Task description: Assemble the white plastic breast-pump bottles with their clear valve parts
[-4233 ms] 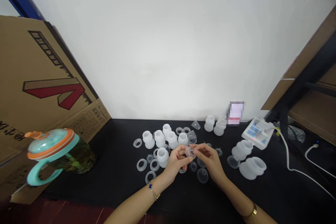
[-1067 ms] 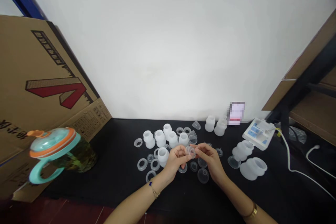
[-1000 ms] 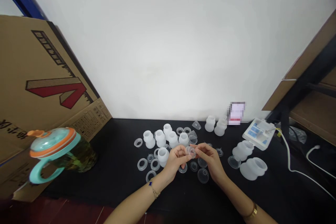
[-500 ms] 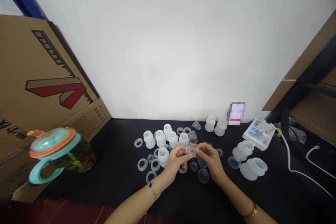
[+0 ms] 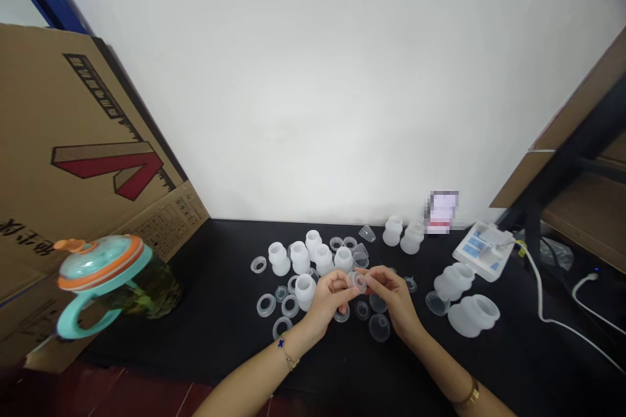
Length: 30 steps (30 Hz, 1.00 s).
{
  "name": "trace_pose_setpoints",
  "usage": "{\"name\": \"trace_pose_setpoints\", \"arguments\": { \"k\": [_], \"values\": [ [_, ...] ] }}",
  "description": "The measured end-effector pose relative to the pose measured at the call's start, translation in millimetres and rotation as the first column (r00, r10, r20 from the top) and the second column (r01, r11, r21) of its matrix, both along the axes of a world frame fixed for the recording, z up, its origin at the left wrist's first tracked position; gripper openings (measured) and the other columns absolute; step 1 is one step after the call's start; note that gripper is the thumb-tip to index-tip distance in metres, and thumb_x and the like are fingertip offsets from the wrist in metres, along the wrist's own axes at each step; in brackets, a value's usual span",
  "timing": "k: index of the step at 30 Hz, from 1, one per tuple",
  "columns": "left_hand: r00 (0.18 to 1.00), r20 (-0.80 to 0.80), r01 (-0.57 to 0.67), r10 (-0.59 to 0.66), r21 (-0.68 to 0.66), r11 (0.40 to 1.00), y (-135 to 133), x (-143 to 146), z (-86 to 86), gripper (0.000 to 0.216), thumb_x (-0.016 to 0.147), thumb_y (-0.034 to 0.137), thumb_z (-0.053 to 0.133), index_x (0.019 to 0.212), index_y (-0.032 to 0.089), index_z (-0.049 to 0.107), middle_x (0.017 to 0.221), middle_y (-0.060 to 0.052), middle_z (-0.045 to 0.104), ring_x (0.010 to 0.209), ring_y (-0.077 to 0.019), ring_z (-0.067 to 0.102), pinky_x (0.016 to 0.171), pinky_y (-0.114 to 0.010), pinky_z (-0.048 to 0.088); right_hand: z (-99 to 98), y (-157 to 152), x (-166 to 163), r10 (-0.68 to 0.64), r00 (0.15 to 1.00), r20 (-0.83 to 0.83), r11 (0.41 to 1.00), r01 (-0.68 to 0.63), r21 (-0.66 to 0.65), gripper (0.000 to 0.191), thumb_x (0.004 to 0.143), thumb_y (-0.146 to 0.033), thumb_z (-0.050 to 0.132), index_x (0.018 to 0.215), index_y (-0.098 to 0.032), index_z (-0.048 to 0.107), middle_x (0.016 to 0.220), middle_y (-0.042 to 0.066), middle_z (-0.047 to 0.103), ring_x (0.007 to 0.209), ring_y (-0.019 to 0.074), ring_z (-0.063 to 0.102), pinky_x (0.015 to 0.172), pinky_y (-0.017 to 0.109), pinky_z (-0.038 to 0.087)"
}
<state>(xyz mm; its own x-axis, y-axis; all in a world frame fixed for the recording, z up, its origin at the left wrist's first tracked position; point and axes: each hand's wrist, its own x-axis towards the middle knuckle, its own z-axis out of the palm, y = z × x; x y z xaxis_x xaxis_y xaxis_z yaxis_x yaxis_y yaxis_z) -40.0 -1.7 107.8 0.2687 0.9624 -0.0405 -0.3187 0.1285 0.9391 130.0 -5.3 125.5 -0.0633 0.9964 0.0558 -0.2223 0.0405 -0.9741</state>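
Black tabletop spans the lower frame below a white wall. Left hand, lower centre, pinches a clear round part by its left side; right hand grips its right edge (fingertips partly cover it). Clear discs lie just below; white bottles cluster leftward. Farther out: teal-lidded jug, lower left; power strip, right.

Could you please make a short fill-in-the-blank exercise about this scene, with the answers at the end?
1. The small, round, translucent plastic part is held between the left hand and the ____ hand.
2. The clear jug with a turquoise-and-orange lid is on the picture's ____ side.
3. The long, thin cable running from the white, rectangular plastic power strip is coloured ____.
Missing words: right; left; white.
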Motion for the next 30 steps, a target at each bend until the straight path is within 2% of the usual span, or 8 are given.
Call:
{"name": "trace_pose_setpoints", "arguments": {
  "k": [21,30],
  "values": [
    [1.0,0.02,-0.007,0.008,-0.013,1.0,-1.3,1.8,1.4,0.045,0.065,0.042,0.091,0.075,0.016,0.055,0.071,-0.001,0.072,0.036,-0.0001,0.037,0.037,-0.015,0.021,-0.6,-0.7,2.0,0.056,0.995,-0.083,0.998,-0.058,-0.033,0.025,0.076,-0.048,0.083,0.077,-0.024,0.073,0.101,0.007,0.08,0.094,0.0279,0.071,0.071,0.032,0.053],
    [1.0,0.006,0.008,-0.008,0.01,1.0,0.3,0.7,-2.7,0.044,0.067,0.041,0.09,0.075,0.016,0.054,0.068,0.001,0.069,0.034,0.0002,0.035,0.036,-0.014,0.021,-2.9,-0.2,2.8,0.059,0.992,-0.109,0.996,-0.066,-0.063,0.026,0.076,-0.045,0.084,0.078,-0.023,0.072,0.102,0.008,0.079,0.093,0.0265,0.071,0.074,0.032,0.053]
  ]
}}
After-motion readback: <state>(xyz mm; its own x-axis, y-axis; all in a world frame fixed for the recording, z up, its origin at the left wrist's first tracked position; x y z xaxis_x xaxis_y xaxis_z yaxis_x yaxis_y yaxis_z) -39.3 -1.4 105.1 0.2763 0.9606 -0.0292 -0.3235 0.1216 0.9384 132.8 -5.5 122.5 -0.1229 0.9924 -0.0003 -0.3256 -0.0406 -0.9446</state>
